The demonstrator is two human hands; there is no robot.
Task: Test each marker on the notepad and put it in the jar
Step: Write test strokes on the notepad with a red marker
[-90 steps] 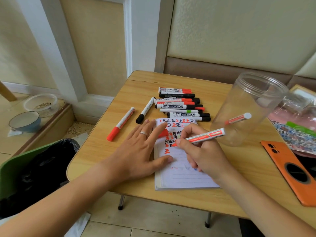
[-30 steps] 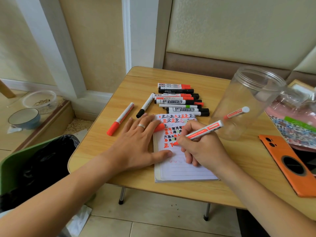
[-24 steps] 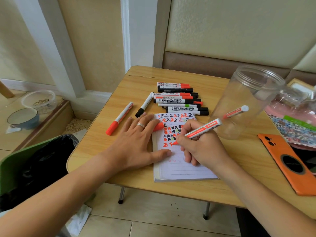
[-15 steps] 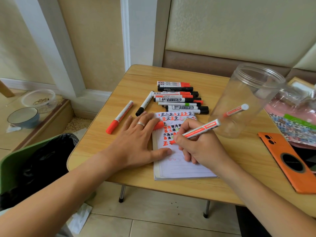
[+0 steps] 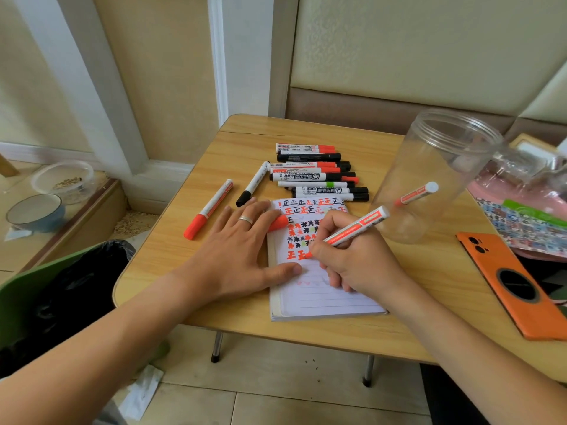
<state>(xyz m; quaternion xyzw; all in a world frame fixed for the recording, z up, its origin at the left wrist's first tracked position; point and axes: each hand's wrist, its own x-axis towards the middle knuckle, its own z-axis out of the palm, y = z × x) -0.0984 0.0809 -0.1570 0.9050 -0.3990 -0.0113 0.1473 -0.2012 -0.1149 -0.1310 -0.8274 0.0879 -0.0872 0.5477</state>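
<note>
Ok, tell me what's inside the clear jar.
One red marker leans inside the jar, white end up. Nothing else shows through its clear wall.

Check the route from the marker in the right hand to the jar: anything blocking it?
Nothing visible blocks it. The marker in the right hand is beside the jar, whose mouth is open, with one marker inside.
</note>
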